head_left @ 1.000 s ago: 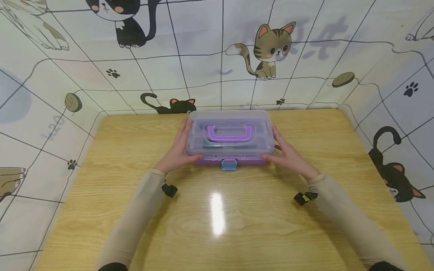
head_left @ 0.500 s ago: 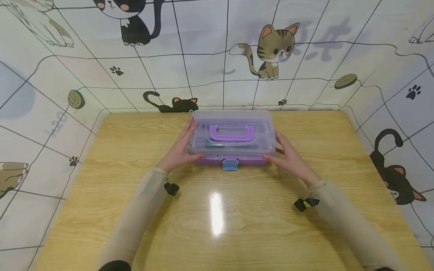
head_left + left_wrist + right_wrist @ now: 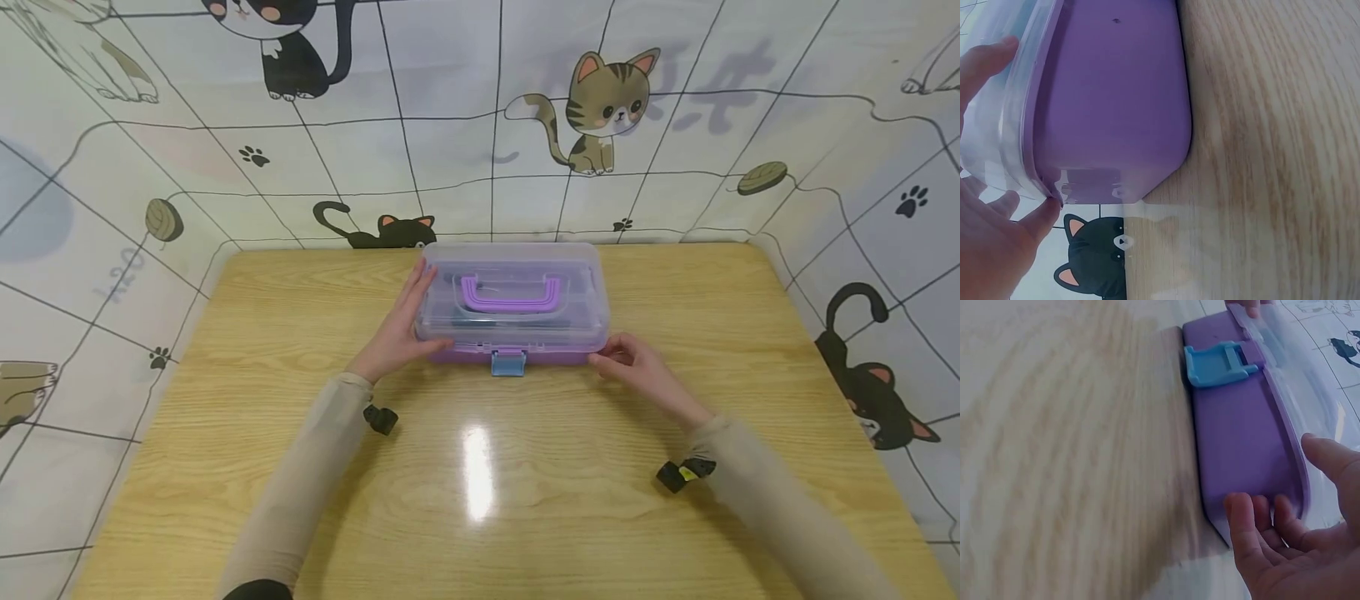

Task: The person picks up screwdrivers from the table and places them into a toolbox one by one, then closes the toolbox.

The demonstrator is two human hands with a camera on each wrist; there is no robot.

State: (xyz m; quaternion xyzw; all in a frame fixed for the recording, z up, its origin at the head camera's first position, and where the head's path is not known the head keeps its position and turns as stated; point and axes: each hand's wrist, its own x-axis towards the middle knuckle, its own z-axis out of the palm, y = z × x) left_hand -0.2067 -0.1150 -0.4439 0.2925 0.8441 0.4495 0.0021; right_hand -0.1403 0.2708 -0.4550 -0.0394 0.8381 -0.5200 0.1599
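Observation:
A storage box [image 3: 472, 357] with a purple base, clear lid [image 3: 442, 312] and purple carry handle [image 3: 510, 304] sits at the table's far edge, lid down. A blue latch [image 3: 1216, 364] hangs swung out at its front. My left hand [image 3: 392, 337] holds the box's left end, thumb at the front corner, fingers along the side toward the back. At the front right corner, my right hand [image 3: 637, 367] has its thumb at the lid rim and fingers curled near the box's end. Dark objects inside the box are too blurred to tell.
The box stands on a wooden table [image 3: 495, 550] that reflects a bright streak of light. Cloth printed with cats [image 3: 607, 112] and grid lines encloses the back and both sides, close behind the box.
My right hand has slid forward from the box's right side to its front right corner, and its fingers have curled. The left hand and the box have stayed put; the view shifted slightly.

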